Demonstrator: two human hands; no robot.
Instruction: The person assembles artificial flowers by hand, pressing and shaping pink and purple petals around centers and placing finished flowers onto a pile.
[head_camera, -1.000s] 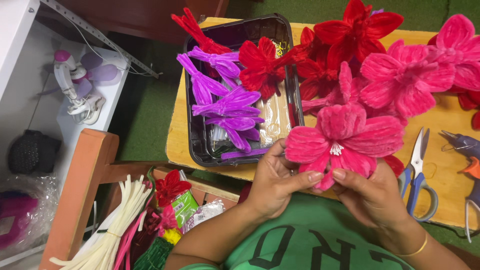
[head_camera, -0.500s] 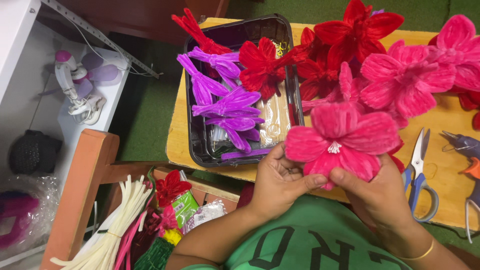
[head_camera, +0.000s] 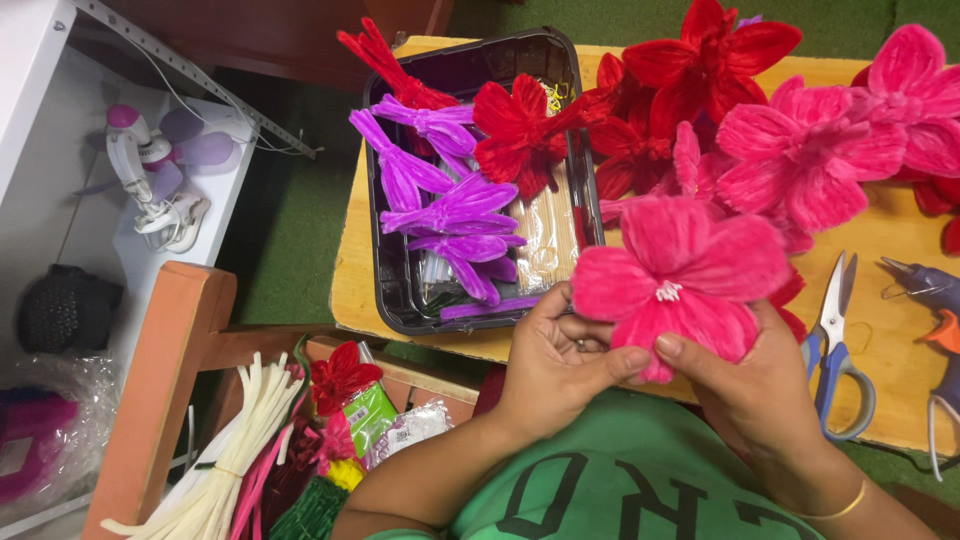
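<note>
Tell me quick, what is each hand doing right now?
Left hand: closed on the lower edge of the pink pipe-cleaner flower.
Right hand: closed on the same flower from below, thumb on a petal.

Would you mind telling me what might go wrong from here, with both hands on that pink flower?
The left hand and right hand pinch the pink flower at its lower petals, so a hard squeeze may bend them. The scissors and glue gun lie just right of the right hand, where it might knock them. Finished flowers crowd the wooden board, so one might be crushed.
</note>
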